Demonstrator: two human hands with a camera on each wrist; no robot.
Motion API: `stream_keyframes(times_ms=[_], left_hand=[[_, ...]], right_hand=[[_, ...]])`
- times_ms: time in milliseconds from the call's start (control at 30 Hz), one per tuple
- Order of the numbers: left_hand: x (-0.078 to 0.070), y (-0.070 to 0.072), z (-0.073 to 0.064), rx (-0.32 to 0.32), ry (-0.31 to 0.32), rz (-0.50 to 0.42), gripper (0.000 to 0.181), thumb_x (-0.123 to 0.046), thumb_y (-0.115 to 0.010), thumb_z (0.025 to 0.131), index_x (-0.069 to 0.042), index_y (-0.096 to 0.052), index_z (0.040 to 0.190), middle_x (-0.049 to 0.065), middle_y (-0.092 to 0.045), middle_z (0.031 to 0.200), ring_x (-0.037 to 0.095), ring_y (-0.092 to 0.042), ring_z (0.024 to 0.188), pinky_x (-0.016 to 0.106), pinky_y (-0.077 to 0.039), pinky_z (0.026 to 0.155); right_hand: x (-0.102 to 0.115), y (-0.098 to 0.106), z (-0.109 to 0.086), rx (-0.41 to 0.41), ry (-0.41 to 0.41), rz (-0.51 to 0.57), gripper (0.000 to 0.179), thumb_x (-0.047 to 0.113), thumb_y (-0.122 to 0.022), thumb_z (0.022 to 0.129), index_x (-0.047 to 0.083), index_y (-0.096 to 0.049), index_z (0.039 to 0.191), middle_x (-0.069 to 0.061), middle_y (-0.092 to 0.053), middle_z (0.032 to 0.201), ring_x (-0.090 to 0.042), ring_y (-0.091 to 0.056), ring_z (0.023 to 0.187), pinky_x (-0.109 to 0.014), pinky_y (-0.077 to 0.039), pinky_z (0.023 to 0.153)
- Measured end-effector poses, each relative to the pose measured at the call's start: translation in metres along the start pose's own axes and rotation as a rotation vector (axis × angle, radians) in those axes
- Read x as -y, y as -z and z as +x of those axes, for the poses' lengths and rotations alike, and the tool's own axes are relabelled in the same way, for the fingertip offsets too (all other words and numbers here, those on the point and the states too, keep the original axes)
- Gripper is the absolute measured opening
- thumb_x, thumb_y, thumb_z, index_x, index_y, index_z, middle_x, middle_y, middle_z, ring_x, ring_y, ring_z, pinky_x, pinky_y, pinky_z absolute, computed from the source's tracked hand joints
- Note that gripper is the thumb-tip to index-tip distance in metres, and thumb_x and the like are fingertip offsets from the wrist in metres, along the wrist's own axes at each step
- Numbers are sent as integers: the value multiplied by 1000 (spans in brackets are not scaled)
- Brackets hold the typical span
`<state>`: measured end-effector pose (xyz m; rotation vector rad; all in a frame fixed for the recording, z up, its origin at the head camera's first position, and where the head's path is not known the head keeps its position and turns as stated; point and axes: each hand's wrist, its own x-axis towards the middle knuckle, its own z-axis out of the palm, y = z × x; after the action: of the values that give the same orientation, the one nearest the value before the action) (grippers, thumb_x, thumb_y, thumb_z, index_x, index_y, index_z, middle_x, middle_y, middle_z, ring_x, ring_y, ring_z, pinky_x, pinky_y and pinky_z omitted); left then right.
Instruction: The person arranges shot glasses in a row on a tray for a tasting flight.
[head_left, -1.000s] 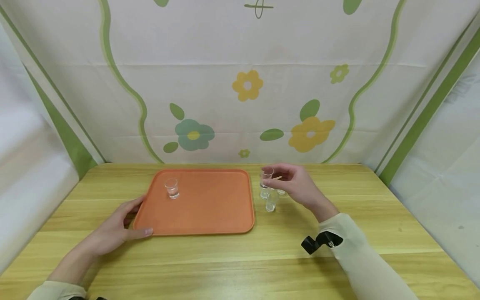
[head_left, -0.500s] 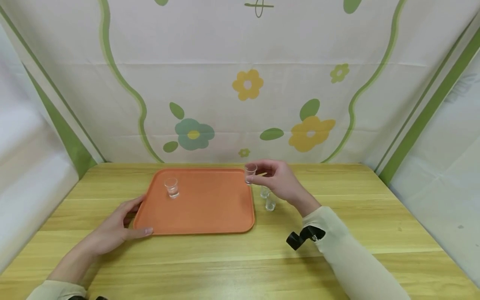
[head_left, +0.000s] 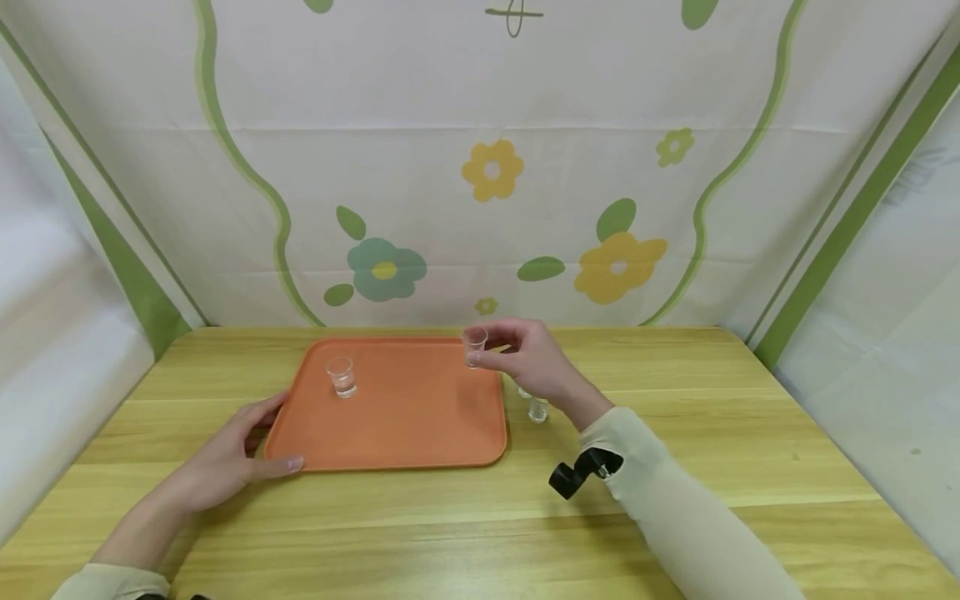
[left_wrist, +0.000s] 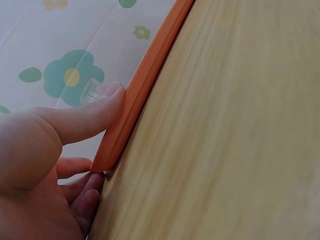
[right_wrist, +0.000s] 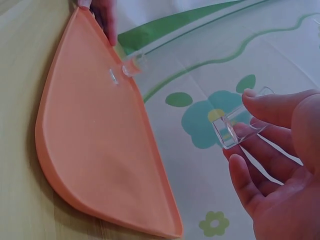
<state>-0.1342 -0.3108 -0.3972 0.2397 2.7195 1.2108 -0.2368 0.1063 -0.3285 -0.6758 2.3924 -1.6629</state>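
Above the right part of an orange tray (head_left: 405,425), my right hand (head_left: 536,362) pinches a small clear shot glass (head_left: 474,340) between thumb and fingers. In the right wrist view this shot glass (right_wrist: 225,132) is tilted, its thick base towards the tray. My left hand (head_left: 221,462) grips the tray's near left corner. Its thumb (left_wrist: 95,115) lies over the rim, with the other fingers at the outer side. Another shot glass (head_left: 343,379) stands upright on the tray's left part. Beside the tray's right edge stands one more shot glass (head_left: 538,410), with another partly hidden behind my right hand.
The tray lies on a wooden table (head_left: 450,533). A white cloth (head_left: 420,183) with printed flowers hangs along the table's far edge, and similar cloth encloses both sides.
My right hand has lifted a shot glass from the group right of the tray and carried it left over the tray. My left hand has stayed at the tray's corner.
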Motion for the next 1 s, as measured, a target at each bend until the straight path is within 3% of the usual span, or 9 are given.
stream_keyframes(times_ms=[133,567,1000], left_hand=[[0,0,1,-1,-8,4,103,-27,-83,94,5,-18,167,29,-42,151,46,-54,131,17,-47,87],[3,0,1,-3,-16,1,102,-26,-82,94,6,-18,167,30,-43,151,47,-54,131,16,-47,87],[4,0,-1,-8,-21,3,101,-25,-82,95,7,-18,166,29,-43,150,47,-55,131,16,-47,87]], right_hand=[[2,-7,3,1,1,5,36,24,-84,93,19,-77,128,-3,-77,123,-27,-71,111,-42,-60,94],[5,-33,18,9,5,26,31,20,-85,92,18,-79,123,-1,-78,120,-22,-70,107,-31,-58,88],[8,-64,31,39,-18,58,32,16,-84,92,14,-78,124,-3,-78,120,-15,-70,107,-30,-57,95]])
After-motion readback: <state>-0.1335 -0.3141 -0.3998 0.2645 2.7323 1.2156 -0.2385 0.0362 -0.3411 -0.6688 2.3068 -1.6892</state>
